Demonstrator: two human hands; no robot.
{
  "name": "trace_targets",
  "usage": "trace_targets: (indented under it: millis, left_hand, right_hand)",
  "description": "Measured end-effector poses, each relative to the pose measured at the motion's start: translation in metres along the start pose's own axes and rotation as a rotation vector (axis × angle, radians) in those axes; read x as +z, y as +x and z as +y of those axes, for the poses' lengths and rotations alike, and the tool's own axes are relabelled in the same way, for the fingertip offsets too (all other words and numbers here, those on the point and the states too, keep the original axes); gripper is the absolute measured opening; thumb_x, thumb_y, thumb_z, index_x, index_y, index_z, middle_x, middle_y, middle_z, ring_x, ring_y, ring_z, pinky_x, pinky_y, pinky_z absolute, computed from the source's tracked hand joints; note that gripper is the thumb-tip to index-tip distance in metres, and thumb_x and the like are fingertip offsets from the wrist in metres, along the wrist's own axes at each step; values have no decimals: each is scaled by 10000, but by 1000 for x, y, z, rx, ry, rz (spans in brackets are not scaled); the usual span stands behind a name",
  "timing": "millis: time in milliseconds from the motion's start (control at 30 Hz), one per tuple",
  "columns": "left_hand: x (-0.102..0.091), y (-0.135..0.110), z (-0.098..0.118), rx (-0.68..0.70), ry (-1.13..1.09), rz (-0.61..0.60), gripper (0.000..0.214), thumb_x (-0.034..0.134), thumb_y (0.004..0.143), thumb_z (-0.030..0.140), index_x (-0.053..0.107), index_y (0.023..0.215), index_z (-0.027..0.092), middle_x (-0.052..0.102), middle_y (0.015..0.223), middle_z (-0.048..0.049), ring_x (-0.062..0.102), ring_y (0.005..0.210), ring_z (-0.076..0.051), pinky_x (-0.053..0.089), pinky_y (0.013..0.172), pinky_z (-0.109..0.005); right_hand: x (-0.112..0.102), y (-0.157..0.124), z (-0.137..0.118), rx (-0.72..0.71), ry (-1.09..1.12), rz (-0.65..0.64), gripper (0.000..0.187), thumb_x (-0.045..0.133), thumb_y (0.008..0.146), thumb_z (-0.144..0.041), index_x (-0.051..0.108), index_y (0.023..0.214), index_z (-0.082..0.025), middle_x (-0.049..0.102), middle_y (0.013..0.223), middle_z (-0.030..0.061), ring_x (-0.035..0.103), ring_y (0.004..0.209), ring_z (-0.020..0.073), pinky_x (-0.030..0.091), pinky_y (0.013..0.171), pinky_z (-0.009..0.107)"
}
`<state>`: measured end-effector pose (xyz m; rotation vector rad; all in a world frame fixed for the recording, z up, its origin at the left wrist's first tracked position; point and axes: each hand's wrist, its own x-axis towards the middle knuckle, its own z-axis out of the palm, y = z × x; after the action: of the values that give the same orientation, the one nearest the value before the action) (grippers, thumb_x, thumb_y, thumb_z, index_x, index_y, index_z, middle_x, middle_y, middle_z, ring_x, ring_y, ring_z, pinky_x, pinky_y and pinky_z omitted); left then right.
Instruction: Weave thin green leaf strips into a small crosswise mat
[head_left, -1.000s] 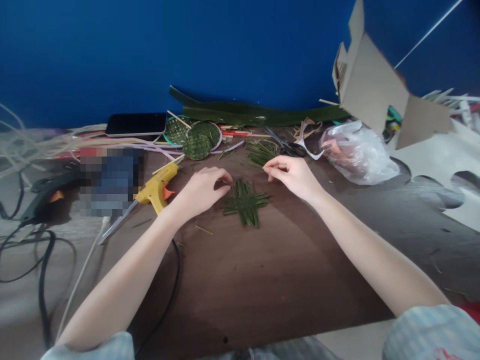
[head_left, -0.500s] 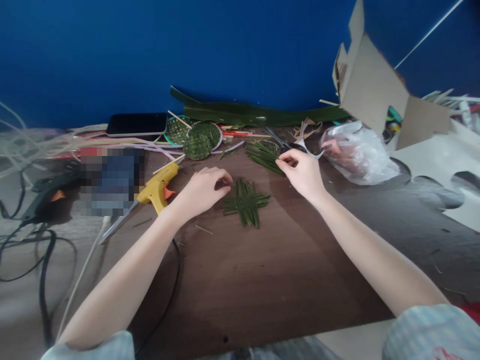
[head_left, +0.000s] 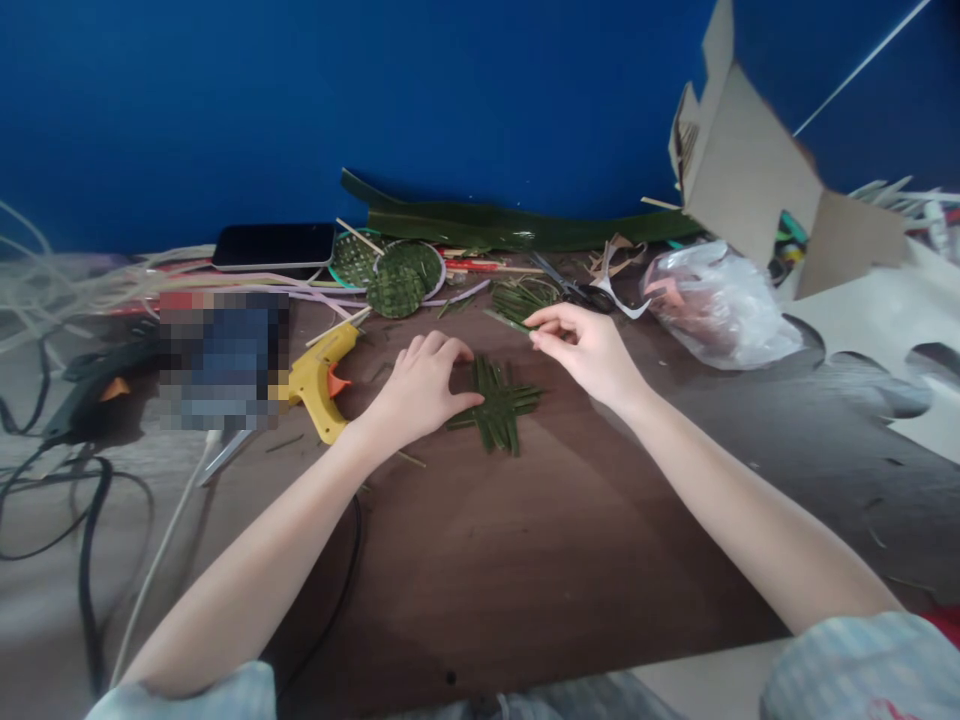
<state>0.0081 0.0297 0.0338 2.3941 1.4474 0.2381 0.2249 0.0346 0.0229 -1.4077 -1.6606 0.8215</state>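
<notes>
A small woven piece of green leaf strips [head_left: 498,405] lies flat on the brown table, its loose ends sticking out in a cross. My left hand [head_left: 424,390] is at its left edge, thumb and fingers apart around the near corner. My right hand [head_left: 581,345] pinches one narrow leaf strip [head_left: 510,321], which points left above and behind the weave. Just behind that hand is a bunch of cut leaf strips [head_left: 517,297], partly hidden. Black-handled scissors [head_left: 581,292] lie beside the bunch.
To the left are a yellow glue gun [head_left: 321,380], a dark glue gun [head_left: 90,390] and cables. Round woven leaf discs [head_left: 397,282], a phone [head_left: 274,246] and a long leaf [head_left: 465,225] line the back. A plastic bag [head_left: 720,305] and cardboard box [head_left: 757,160] stand right.
My right hand has come away from the bunch with a single leaf strip and moved slightly left. My left hand has shifted a little right, its thumb and fingers wider apart at the weave.
</notes>
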Motion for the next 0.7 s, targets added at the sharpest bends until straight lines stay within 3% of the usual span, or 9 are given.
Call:
trace_targets:
  millis: [133,700]
  left_hand:
    - [3,0,5,-40,50,-13,452,699,721,344,537,1094,147,515,1079,-86,476,1026,-278,402,892,-432]
    - [4,0,8,-60,19,-5,393,726,700,273,504,1000,149,467,1039,-72,448,1021,-271,407,885,-433]
  right_hand:
    - [5,-2,1,22,33,-64,124,612,754,-251,617,848,-171,657,719,15,605,679,156,428,663,319]
    - [6,-4,0,9,54,-92,78,611,758,-242,640,782,-173,663,725,15,598,667,146,421,635,295]
